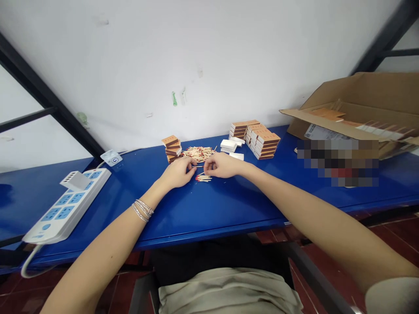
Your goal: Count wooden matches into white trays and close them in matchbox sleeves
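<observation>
Blue-painted worktop (pixel 209 209) runs beneath our two bare hands. Our left fingers (pixel 190 169) pinch a thin wooden matchstick (pixel 197 166), and a light pinch suits so slim a stick. Our right fingers (pixel 207 167) curl just beside its far end, though whether they touch it we cannot tell. Red-tipped matches (pixel 203 178) lie just nearer us than the fingers, a loose heap of matches (pixel 198 153) lies just beyond them, and stacked cardboard matchboxes (pixel 262 144) stand farther off to their right.
</observation>
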Tool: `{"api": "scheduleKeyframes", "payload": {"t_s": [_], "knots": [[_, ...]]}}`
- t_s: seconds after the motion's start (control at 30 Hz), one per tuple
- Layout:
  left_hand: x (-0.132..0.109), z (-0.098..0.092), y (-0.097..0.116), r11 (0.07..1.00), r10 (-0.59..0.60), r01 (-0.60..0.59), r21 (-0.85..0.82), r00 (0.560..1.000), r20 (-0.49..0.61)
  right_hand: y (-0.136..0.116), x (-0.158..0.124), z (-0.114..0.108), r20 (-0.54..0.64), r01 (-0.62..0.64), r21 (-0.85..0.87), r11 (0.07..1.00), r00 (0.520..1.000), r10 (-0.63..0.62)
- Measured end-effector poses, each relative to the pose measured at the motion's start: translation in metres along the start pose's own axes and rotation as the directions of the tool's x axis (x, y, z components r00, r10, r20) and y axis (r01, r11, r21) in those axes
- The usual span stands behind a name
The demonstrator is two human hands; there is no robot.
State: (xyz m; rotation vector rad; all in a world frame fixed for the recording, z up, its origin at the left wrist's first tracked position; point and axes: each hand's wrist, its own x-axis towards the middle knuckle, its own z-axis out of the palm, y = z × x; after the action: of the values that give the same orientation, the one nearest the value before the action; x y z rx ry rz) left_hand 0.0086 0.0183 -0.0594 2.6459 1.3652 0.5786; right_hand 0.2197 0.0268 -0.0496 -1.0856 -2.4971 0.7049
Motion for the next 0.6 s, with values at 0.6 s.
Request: {"api": "scheduleKeyframes", "payload": {"t_s": [0.6], "knots": [[0.002, 0.009, 0.011, 0.867, -0.180, 0.150, -0.475, 0.983, -0.019, 0.008, 0.008, 0.014, -0.294, 0.031, 0.219, 0.975, 0.955, 0.036]]}}
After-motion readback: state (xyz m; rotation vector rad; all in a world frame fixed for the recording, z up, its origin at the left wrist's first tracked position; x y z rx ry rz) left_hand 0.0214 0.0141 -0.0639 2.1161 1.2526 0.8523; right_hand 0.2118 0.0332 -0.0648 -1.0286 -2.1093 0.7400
